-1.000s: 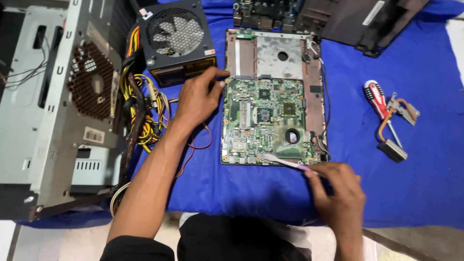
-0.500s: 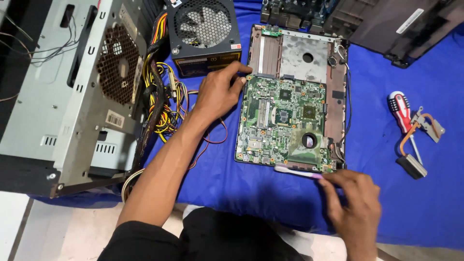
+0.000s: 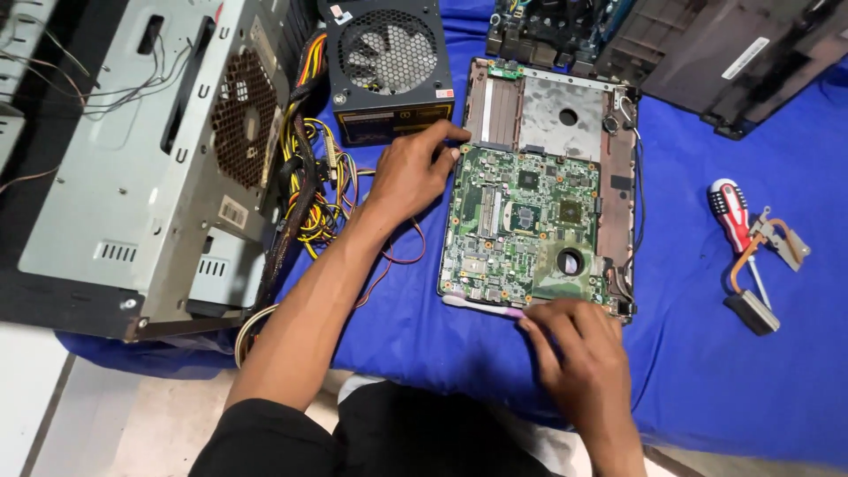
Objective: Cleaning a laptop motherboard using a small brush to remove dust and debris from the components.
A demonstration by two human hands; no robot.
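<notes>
One circuit board (image 3: 521,230) lies in one laptop shell (image 3: 618,190). Your left hand (image 3: 411,172) rests spread on its corner; your right hand (image 3: 579,353) pinches one pink brush (image 3: 481,306).

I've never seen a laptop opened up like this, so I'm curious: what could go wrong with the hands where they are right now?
1. The right hand works a thin white-and-pink tool along the near edge of the green motherboard; a slip might scrape its small parts.
2. The left hand rests bare on the board's far left corner, so static or a bending push could harm it.
3. The yellow wire bundle lies close beside the left forearm and might snag.
</notes>
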